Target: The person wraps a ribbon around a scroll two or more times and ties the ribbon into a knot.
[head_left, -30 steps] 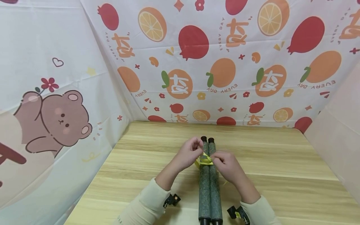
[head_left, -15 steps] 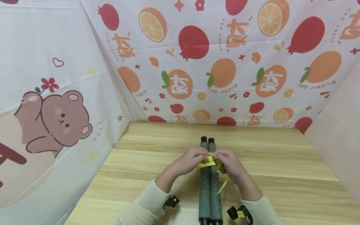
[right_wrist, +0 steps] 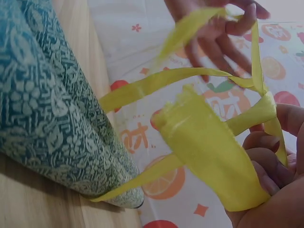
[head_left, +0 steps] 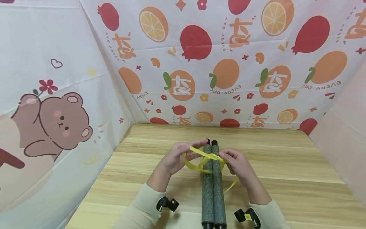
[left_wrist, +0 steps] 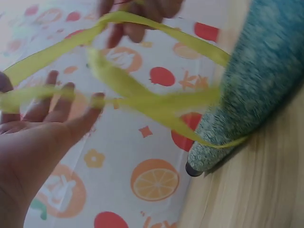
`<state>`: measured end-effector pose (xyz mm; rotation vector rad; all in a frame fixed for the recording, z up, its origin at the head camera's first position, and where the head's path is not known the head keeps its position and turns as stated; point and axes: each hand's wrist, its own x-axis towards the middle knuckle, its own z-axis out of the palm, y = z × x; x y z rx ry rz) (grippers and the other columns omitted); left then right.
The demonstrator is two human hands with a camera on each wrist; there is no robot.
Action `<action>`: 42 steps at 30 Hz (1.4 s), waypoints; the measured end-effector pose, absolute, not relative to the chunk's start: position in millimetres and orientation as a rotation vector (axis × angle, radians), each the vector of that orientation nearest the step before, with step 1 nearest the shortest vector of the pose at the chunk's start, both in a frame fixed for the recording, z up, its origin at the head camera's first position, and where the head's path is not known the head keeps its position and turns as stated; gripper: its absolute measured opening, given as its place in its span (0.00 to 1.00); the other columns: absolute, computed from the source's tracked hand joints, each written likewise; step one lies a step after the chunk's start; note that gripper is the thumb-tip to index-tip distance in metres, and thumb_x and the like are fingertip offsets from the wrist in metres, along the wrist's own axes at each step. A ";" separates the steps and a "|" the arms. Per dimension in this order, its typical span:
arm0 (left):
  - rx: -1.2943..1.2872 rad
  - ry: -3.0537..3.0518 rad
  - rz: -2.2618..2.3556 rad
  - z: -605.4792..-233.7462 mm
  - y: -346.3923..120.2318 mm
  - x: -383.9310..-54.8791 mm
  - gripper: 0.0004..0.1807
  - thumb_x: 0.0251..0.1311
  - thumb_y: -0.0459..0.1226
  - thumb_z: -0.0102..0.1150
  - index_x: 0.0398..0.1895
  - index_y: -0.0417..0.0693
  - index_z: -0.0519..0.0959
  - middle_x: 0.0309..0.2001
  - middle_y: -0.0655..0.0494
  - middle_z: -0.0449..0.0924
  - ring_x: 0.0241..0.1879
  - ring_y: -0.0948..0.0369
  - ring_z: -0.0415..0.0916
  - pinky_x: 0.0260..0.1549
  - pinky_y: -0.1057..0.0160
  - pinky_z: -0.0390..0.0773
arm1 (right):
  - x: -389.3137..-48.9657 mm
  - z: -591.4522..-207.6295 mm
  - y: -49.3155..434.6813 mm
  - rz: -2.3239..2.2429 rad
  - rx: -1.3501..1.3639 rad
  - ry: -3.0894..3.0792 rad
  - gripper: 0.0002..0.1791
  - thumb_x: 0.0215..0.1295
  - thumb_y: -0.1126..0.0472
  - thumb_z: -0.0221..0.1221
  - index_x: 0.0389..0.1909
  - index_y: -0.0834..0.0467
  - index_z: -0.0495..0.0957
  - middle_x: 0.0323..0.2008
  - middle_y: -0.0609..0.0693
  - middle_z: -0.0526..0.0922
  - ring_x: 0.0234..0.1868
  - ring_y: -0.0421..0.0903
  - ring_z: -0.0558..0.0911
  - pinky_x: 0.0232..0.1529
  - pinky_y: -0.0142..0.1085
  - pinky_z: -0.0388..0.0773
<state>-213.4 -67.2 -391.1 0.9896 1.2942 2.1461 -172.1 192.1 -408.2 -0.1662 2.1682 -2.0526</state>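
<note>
Two rolled scrolls (head_left: 213, 197), covered in green patterned fabric with dark knobs at their ends, lie side by side on the table. A yellow ribbon (head_left: 213, 156) goes around them near the far end, with loops raised above. My left hand (head_left: 175, 158) is left of the scrolls, its fingers extended and spread; in the left wrist view a blurred strand of ribbon (left_wrist: 123, 85) passes across those fingers. On the right side, my right hand (head_left: 238, 165) pinches the ribbon. Its curled fingers and a broad frayed ribbon end (right_wrist: 213, 156) show in the right wrist view.
The wooden table (head_left: 286, 178) extends on both sides of the scrolls. A fruit-printed cloth (head_left: 211, 73) hangs behind it, and a cloth with a bear (head_left: 65, 122) hangs at the left. Small black cameras (head_left: 167, 203) are strapped to both wrists.
Both hands met over the ribbon half a second ago. Since then the left hand has moved left and spread its fingers, drawing a ribbon loop wider; the right hand has shifted slightly right.
</note>
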 end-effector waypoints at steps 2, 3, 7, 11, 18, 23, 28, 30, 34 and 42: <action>1.018 1.117 2.217 -390.9 -73.7 -216.5 0.23 0.75 0.37 0.36 0.30 0.52 0.84 0.67 0.50 0.72 0.73 0.51 0.58 0.66 0.48 0.66 | -172.3 -408.3 193.2 -2.052 -0.154 2.191 0.21 0.70 0.50 0.59 0.47 0.66 0.80 0.16 0.41 0.66 0.13 0.36 0.57 0.15 0.28 0.54; 1.017 1.035 2.251 -391.2 -76.5 -218.0 0.25 0.76 0.38 0.34 0.31 0.52 0.84 0.67 0.52 0.73 0.73 0.51 0.59 0.67 0.48 0.65 | -172.3 -408.6 193.8 -2.049 -0.145 2.206 0.21 0.69 0.50 0.59 0.46 0.66 0.80 0.16 0.41 0.65 0.12 0.36 0.56 0.15 0.28 0.54; 0.935 0.810 2.368 -394.7 -85.0 -223.3 0.30 0.79 0.40 0.23 0.33 0.49 0.82 0.59 0.52 0.80 0.66 0.53 0.69 0.67 0.47 0.64 | -173.0 -410.3 196.3 -2.038 -0.132 2.246 0.20 0.69 0.52 0.60 0.46 0.67 0.79 0.15 0.42 0.65 0.12 0.36 0.56 0.15 0.28 0.54; 0.779 0.760 2.471 -399.2 -94.9 -226.6 0.32 0.80 0.42 0.21 0.30 0.51 0.80 0.42 0.56 0.84 0.50 0.57 0.78 0.58 0.52 0.72 | -174.1 -415.7 200.5 -1.998 -0.140 2.282 0.20 0.69 0.52 0.61 0.47 0.67 0.79 0.16 0.42 0.66 0.12 0.36 0.56 0.15 0.27 0.55; 0.563 1.044 2.479 -400.7 -119.0 -232.6 0.26 0.80 0.44 0.28 0.29 0.52 0.76 0.29 0.59 0.77 0.37 0.60 0.76 0.48 0.58 0.75 | -173.8 -432.0 221.4 -1.763 -0.128 2.500 0.17 0.65 0.50 0.64 0.43 0.60 0.82 0.23 0.50 0.73 0.17 0.39 0.62 0.18 0.30 0.62; 0.363 1.368 2.426 -403.3 -130.8 -234.2 0.21 0.79 0.43 0.36 0.26 0.51 0.73 0.21 0.59 0.69 0.27 0.61 0.70 0.36 0.64 0.73 | -172.0 -442.6 238.3 -1.581 -0.158 2.618 0.12 0.62 0.51 0.67 0.37 0.56 0.84 0.21 0.51 0.72 0.21 0.41 0.66 0.22 0.32 0.65; 0.203 1.725 2.273 -409.2 -140.6 -236.2 0.17 0.76 0.44 0.43 0.27 0.49 0.70 0.19 0.59 0.63 0.22 0.63 0.65 0.30 0.67 0.69 | -170.0 -447.2 253.3 -1.391 -0.200 2.734 0.09 0.61 0.51 0.67 0.33 0.52 0.85 0.30 0.47 0.81 0.29 0.42 0.71 0.29 0.34 0.70; 0.169 1.857 2.176 -411.0 -144.7 -237.2 0.16 0.76 0.44 0.44 0.28 0.48 0.71 0.20 0.58 0.63 0.22 0.62 0.65 0.30 0.66 0.69 | -168.8 -447.5 259.7 -1.341 -0.180 2.763 0.09 0.60 0.50 0.68 0.33 0.51 0.85 0.36 0.47 0.84 0.36 0.43 0.74 0.33 0.35 0.72; 0.147 2.042 1.994 -413.4 -153.0 -238.3 0.16 0.76 0.44 0.44 0.29 0.46 0.72 0.20 0.56 0.64 0.21 0.61 0.64 0.30 0.64 0.69 | -167.1 -448.0 272.7 -1.270 -0.131 2.799 0.10 0.61 0.48 0.67 0.34 0.50 0.85 0.43 0.49 0.85 0.45 0.47 0.78 0.40 0.38 0.74; 0.164 2.195 1.773 -414.4 -168.3 -238.5 0.17 0.75 0.45 0.46 0.30 0.44 0.73 0.20 0.56 0.67 0.22 0.60 0.66 0.28 0.63 0.71 | -164.7 -454.9 296.7 -1.166 -0.131 2.886 0.10 0.64 0.47 0.65 0.34 0.50 0.85 0.43 0.50 0.86 0.50 0.52 0.80 0.48 0.50 0.76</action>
